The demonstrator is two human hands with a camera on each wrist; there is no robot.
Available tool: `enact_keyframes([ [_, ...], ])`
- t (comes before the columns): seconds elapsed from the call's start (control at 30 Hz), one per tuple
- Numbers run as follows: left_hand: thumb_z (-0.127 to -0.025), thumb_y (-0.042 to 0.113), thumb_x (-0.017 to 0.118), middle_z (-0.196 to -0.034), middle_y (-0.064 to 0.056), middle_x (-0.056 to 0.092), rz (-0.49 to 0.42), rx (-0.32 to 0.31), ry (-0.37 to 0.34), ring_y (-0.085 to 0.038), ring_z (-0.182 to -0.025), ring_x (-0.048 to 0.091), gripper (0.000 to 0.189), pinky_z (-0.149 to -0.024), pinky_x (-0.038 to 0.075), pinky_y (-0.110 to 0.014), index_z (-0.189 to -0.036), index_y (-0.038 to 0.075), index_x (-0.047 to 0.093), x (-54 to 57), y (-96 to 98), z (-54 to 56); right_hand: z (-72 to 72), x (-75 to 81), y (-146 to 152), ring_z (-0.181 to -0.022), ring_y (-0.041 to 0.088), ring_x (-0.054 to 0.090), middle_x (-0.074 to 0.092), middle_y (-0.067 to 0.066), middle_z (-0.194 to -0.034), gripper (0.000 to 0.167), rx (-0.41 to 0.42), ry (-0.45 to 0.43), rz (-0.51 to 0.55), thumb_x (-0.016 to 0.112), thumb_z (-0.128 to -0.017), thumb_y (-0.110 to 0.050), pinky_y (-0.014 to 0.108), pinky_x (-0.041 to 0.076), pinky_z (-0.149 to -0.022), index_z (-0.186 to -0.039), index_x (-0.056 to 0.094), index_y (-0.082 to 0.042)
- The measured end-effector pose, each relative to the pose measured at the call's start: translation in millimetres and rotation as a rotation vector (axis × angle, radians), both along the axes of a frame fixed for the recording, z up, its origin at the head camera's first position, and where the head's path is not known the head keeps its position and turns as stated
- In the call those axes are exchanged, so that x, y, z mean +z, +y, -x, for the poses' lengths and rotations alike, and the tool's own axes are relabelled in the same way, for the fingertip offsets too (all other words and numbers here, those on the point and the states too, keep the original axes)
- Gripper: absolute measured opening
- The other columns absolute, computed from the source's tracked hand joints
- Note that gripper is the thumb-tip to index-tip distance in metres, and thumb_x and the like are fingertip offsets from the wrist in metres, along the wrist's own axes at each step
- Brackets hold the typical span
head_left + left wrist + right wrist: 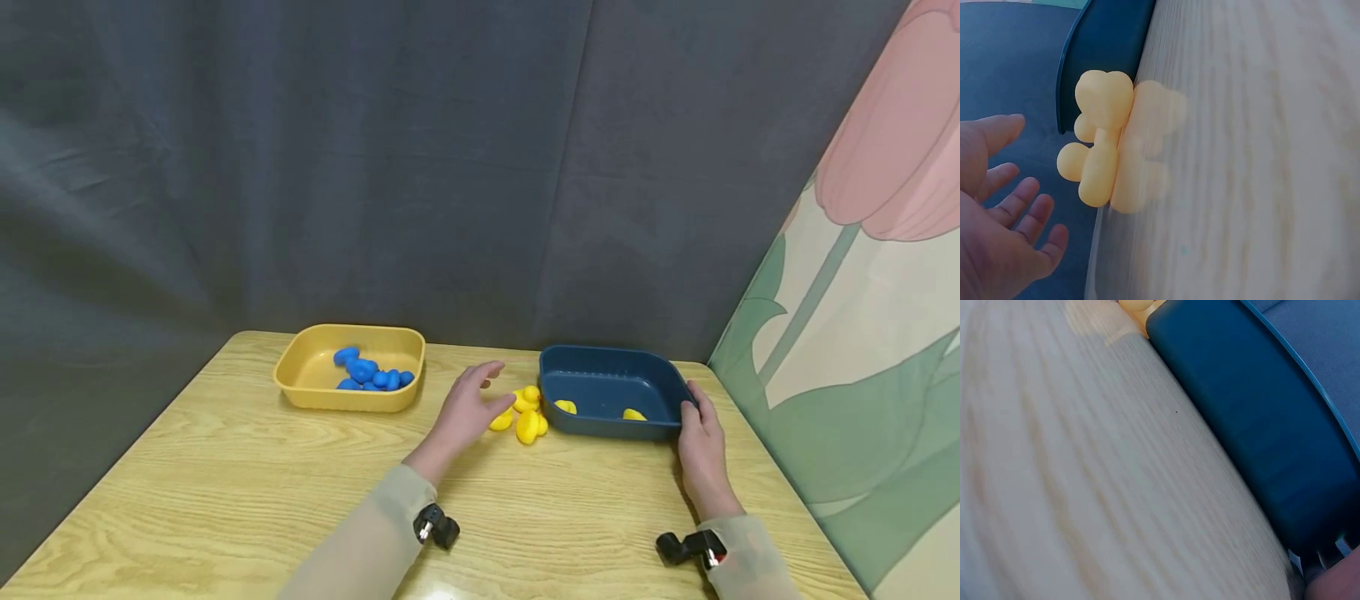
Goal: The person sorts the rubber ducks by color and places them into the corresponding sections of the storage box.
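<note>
My left hand (pixel 471 406) hovers just left of a small cluster of yellow rounded toys (pixel 528 426) on the table, fingers spread and nothing in them. In the left wrist view these knobbly toys (pixel 1099 172) stand against the end of a dark blue basket, apart from the fingers (pixel 1034 215). My right hand (pixel 703 446) grips the right end of that dark blue basket (pixel 611 429), thumb at the rim. Two yellow pieces (pixel 633 414) show inside the basket. In the right wrist view, only a bit of the hand (pixel 1338 581) appears beside the basket wall (pixel 1260 419).
A yellow basket (pixel 345 400) with several blue rounded toys (pixel 363 370) stands at the back left of the wooden table (pixel 540 517). Behind the table hangs a dark grey curtain (pixel 420 167). A flower-patterned wall (pixel 862 333) borders the right side.
</note>
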State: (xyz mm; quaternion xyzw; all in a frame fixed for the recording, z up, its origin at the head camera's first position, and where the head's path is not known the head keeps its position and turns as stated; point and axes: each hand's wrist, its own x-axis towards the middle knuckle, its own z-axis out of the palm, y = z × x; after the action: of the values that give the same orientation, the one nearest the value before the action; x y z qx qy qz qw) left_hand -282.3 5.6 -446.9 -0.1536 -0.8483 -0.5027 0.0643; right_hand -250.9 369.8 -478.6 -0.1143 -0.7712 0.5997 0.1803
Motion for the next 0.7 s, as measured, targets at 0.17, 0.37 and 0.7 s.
enact_keyframes([
  [0.17, -0.103, 0.022, 0.082, -0.151, -0.013, 0.061, 0.014, -0.031, -0.051, -0.034, -0.134, 0.059, 0.064, -0.11, 0.055, -0.049, -0.161, 0.01, 0.057, -5.2, -4.2, 1.8, -0.4, -0.6, -1, -0.169, 0.028, 0.01, 0.016, 0.009, -0.184, 0.061, -0.005, 0.008, 0.012, 0.029, -0.12, -0.033, 0.042, 0.009, -0.137, -0.178, 0.022, -0.015],
  [0.37, -0.102, 0.022, 0.083, -0.15, -0.012, 0.062, 0.035, -0.039, -0.095, -0.033, -0.134, 0.059, 0.064, -0.113, 0.053, -0.048, -0.161, 0.012, 0.058, -10.6, -6.0, 4.3, 1.0, -0.7, -1, -0.169, 0.028, 0.01, 0.016, 0.009, -0.183, 0.061, -0.005, 0.018, 0.007, 0.03, -0.12, -0.032, 0.042, 0.009, -0.137, -0.178, 0.022, -0.013],
  [0.7, -0.1, 0.019, 0.086, -0.146, -0.014, 0.066, 0.087, -0.07, -0.104, -0.035, -0.134, 0.061, 0.063, -0.116, 0.052, -0.05, -0.156, 0.008, 0.061, -17.2, -8.0, 5.5, 2.7, -2.1, 2, -0.169, 0.028, 0.009, 0.015, 0.009, -0.184, 0.062, 0.002, 0.016, 0.012, 0.028, -0.12, -0.033, 0.042, 0.008, -0.137, -0.178, 0.021, -0.013],
])
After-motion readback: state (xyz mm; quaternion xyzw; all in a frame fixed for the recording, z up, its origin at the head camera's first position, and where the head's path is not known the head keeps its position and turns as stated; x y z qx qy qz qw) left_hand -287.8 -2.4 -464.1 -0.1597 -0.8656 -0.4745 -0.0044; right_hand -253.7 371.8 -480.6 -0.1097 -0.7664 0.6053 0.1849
